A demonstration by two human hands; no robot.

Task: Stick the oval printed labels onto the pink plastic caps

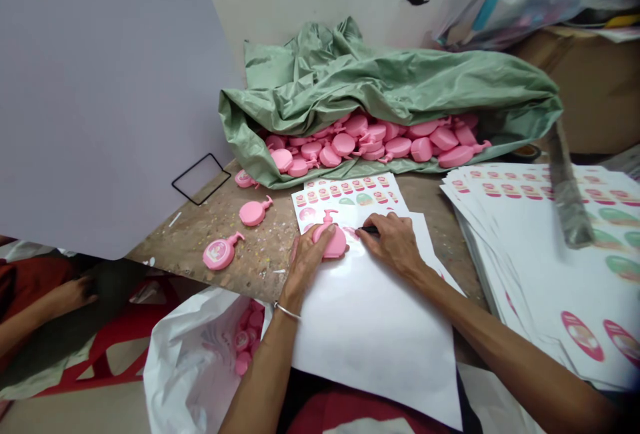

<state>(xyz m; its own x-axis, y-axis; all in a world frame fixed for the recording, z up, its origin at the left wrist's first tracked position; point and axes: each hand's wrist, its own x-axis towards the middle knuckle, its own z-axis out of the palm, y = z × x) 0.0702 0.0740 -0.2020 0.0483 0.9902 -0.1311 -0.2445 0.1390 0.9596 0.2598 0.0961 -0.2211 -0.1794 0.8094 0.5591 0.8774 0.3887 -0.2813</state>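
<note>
My left hand [301,259] is wrapped round a small pink pump bottle [334,242], its pump pointing away from me. The bottle rests over a white sticker sheet [375,334], which hangs past the table's near edge. Pinched in my right hand [395,242] is a slim black pen-like tool [369,229]. Its tip is at a pink oval sticker [351,232] on the sheet, just right of the bottle; the exact kind of tool is unclear. Behind lies another sheet with rows of small stickers [357,187].
A green sack [400,81] full of pink bottles lies open at the back. Left on the table are loose bottles, one with a label [219,254]. Sticker sheets [530,254] are stacked right. A white bag [195,354] holds bottles below. Another person's hand [73,295] shows far left.
</note>
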